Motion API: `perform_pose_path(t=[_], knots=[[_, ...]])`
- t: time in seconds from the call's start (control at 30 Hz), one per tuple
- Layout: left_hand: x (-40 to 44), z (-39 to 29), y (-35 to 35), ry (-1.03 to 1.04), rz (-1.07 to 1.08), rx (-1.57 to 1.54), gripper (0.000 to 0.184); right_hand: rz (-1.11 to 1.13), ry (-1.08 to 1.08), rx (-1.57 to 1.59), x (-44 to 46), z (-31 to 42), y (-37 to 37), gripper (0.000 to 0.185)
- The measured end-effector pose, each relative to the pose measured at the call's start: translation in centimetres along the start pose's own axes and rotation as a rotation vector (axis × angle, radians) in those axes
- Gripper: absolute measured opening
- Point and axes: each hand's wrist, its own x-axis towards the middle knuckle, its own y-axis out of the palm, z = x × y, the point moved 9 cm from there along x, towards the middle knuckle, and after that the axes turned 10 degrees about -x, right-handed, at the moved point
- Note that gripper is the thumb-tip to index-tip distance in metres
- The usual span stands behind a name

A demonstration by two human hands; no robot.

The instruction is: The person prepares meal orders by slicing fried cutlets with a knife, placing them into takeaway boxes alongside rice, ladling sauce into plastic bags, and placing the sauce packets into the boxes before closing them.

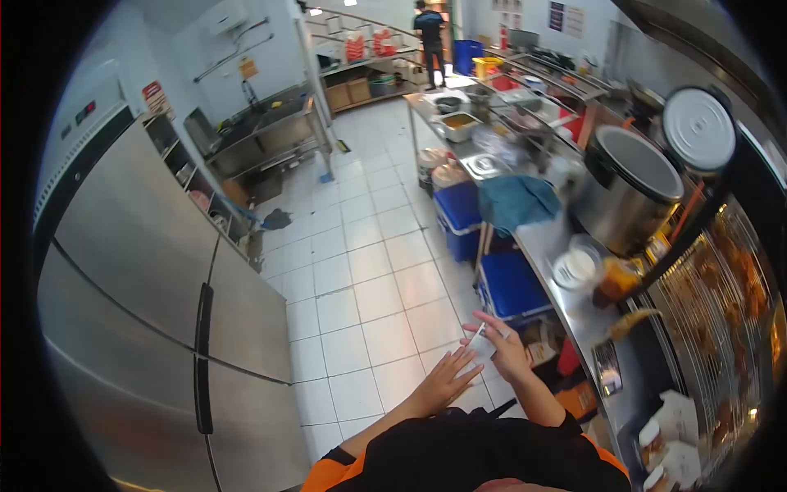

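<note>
My left hand (pixel 447 380) is open, fingers stretched out toward the right hand, with nothing visible in it. Just beside it, my right hand (pixel 507 351) has its fingers bent round a small white item (pixel 481 336), thin and pale; its exact kind is too small to make out. Both hands are in front of my body, above the white tiled floor (pixel 377 328). The left fingertips come close to the white item, and whether they touch it I cannot tell.
Steel fridge doors (pixel 139 328) stand at the left. On the right, a steel counter (pixel 545 246) carries a large pot (pixel 627 193), a white-lidded tub (pixel 575 269) and a phone (pixel 607 369), beside a rack of roasted meat (pixel 721 295). Blue boxes (pixel 510 287) sit below. A person (pixel 429 41) stands far back.
</note>
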Motion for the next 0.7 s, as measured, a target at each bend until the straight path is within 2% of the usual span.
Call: perform_pose_path(t=[0.03,0.07,0.1,0.17,0.23,0.27,0.3,0.33,0.47,0.57,0.6,0.67,0.7], knots=[[-0.3,1.7,-1.5,-0.054,0.002,0.023,0.062,-0.023,-0.043,-0.064,2.8,-0.1,0.8,0.044],[-0.5,3.1,-4.0,-0.079,-0.103,-0.113,0.069,-0.052,-0.087,-0.123,5.3,-0.6,1.4,0.042],[-0.8,5.6,-6.0,-0.168,-0.246,-0.289,0.068,-0.091,-0.126,-0.179,7.4,-0.9,1.9,0.040],[-1.4,11.0,-9.0,-0.334,-0.526,-0.641,0.067,0.000,-0.203,-0.369,11.2,-0.6,3.9,0.039],[0.1,17.8,-7.6,-0.649,-0.296,-0.789,0.053,0.058,-0.333,-0.651,14.1,-0.5,5.8,0.039],[0.5,21.3,-6.5,-0.807,-0.170,-0.860,0.047,0.064,-0.231,-0.394,15.9,-1.1,6.1,0.039],[0.6,24.1,-5.2,-0.963,-0.035,-0.925,0.042,-0.019,-0.220,-0.337,18.5,-1.1,4.4,0.040],[2.4,25.4,-4.9,-0.845,-0.105,-1.157,0.029,-0.105,-0.213,-0.280,21.7,-1.0,2.1,0.040],[7.8,34.8,-5.7,-0.746,-0.011,-1.083,0.026,-0.346,-0.230,-0.190,33.4,1.7,-7.1,0.040],[11.8,42.9,-7.3,-0.768,-0.077,-1.104,0.026,-0.336,-0.238,-0.480,42.8,1.1,-14.2,0.037],[13.4,45.3,-7.8,-0.767,-0.110,-1.076,0.025,-0.306,-0.166,-0.445,45.5,0.9,-15.3,0.034],[16.6,48.1,-10.7,-0.840,-0.192,-1.015,0.020,-0.428,-0.239,-0.590,51.6,1.3,-18.8,0.033],[17.6,50.6,-12.1,-0.845,-0.212,-0.851,0.021,-0.491,-0.276,-0.676,55.0,1.7,-20.6,0.033]])
